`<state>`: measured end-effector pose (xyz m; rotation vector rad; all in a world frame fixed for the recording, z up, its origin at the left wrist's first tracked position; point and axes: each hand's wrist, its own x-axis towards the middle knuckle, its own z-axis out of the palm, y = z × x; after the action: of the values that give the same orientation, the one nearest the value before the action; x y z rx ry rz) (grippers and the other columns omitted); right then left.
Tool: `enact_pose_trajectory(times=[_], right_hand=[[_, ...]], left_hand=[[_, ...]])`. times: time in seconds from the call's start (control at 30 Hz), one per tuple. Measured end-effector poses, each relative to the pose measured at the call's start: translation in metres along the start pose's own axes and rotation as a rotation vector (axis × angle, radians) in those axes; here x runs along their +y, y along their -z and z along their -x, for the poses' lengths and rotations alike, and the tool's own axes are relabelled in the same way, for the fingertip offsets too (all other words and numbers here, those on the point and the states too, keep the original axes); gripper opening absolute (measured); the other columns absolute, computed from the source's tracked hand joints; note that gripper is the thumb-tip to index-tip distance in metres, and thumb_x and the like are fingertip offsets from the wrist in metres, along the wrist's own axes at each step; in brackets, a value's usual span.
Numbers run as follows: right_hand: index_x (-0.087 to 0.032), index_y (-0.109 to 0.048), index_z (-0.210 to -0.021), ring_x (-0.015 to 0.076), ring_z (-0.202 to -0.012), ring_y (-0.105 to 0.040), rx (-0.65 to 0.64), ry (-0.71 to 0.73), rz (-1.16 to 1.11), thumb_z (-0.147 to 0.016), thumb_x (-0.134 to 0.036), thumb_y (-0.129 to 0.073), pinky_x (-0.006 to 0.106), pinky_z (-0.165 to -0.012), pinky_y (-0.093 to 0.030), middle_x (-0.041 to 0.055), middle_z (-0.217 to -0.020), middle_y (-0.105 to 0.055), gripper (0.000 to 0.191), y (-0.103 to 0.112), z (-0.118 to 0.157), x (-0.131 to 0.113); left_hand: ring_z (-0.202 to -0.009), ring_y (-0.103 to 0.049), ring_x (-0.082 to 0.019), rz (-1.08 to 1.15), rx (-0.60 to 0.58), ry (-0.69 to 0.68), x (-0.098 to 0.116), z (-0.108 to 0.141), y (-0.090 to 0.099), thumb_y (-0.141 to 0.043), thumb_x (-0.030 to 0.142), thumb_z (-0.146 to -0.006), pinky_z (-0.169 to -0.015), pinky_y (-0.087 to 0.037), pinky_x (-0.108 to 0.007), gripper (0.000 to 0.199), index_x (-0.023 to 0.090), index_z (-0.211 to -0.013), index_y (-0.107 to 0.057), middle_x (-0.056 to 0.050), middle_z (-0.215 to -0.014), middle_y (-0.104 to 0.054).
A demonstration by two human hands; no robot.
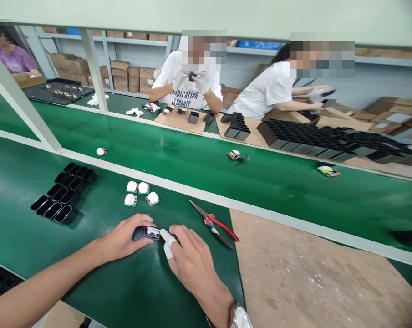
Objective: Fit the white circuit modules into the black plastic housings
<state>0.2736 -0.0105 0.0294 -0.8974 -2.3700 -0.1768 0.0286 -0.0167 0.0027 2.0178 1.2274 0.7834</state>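
A small black plastic case (152, 233) with white material inside sits between my two hands, just above or on the green worktop. My left hand (132, 234) grips it from the left, thumb and fingers curved round its end. At its right end are the white-covered fingertips of my right hand (188, 255), closed against the case. Beyond them lie several small circuit boards topped with white paste (143, 187). To the left stand several black oval cases (60, 196) in rows, their openings up. Right of my hands rest red-and-black long-nose pliers (214, 224).
A cardboard sheet (315, 273) covers the right of the worktop. Beyond a pale rail runs a green conveyor belt (165, 150) carrying scattered boards. Across it, co-workers sit near many stacked black cases (304, 139). A slanted metal post (24, 95) rises at left.
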Motion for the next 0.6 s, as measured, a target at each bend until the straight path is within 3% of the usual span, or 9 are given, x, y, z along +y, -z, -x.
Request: enact_pose_trajectory(times=[0.13, 0.3, 0.4, 0.47, 0.6], right_hand=[[-0.02, -0.058, -0.078, 0.0187, -0.074, -0.05, 0.051, -0.023, -0.075, -0.083, 0.003, -0.049, 0.034, -0.062, -0.038, 0.0074, -0.095, -0.062, 0.026, -0.002, 0.004, 0.004], [-0.02, -0.058, -0.075, 0.0185, -0.072, -0.051, 0.023, -0.012, -0.088, -0.086, 0.001, -0.048, 0.034, -0.061, -0.04, 0.0074, -0.091, -0.062, 0.026, 0.001, 0.003, 0.008], [-0.018, -0.067, -0.091, 0.0175, -0.074, -0.055, 0.071, -0.058, -0.129, -0.092, -0.002, -0.05, 0.032, -0.064, -0.045, 0.0064, -0.094, -0.064, 0.022, 0.002, 0.004, 0.015], [-0.017, -0.068, -0.101, 0.0163, -0.075, -0.057, 0.115, -0.123, -0.132, -0.095, -0.004, -0.051, 0.031, -0.065, -0.047, 0.0059, -0.096, -0.065, 0.023, -0.001, 0.007, 0.021], [-0.018, -0.069, -0.1, 0.0181, -0.079, -0.06, 0.098, -0.208, -0.038, -0.094, -0.001, -0.05, 0.032, -0.067, -0.049, 0.0066, -0.098, -0.066, 0.026, -0.015, 0.015, 0.03]], left_hand=[[-0.124, -0.072, -0.025, 0.027, -0.017, 0.008, -0.001, 0.0, -0.001, -0.071, 0.03, -0.098, -0.109, -0.058, -0.044, 0.046, 0.027, -0.138, -0.049, -0.007, -0.134, -0.073], [-0.123, -0.072, -0.025, -0.003, -0.014, -0.037, -0.001, 0.0, 0.001, -0.068, 0.031, -0.101, -0.107, -0.059, -0.042, 0.039, 0.026, -0.136, -0.052, -0.008, -0.134, -0.07], [-0.117, -0.072, -0.024, -0.028, -0.028, -0.069, 0.001, 0.0, 0.004, -0.068, 0.031, -0.102, -0.104, -0.06, -0.04, 0.033, 0.027, -0.133, -0.057, -0.007, -0.128, -0.071], [-0.117, -0.072, -0.024, -0.052, -0.039, -0.118, 0.002, 0.0, 0.006, -0.068, 0.031, -0.102, -0.104, -0.06, -0.041, 0.034, 0.027, -0.134, -0.058, -0.008, -0.128, -0.072], [-0.126, -0.068, -0.027, -0.103, 0.005, -0.299, 0.002, -0.001, 0.007, -0.067, 0.025, -0.103, -0.108, -0.058, -0.044, 0.036, 0.026, -0.138, -0.058, -0.012, -0.137, -0.069]])
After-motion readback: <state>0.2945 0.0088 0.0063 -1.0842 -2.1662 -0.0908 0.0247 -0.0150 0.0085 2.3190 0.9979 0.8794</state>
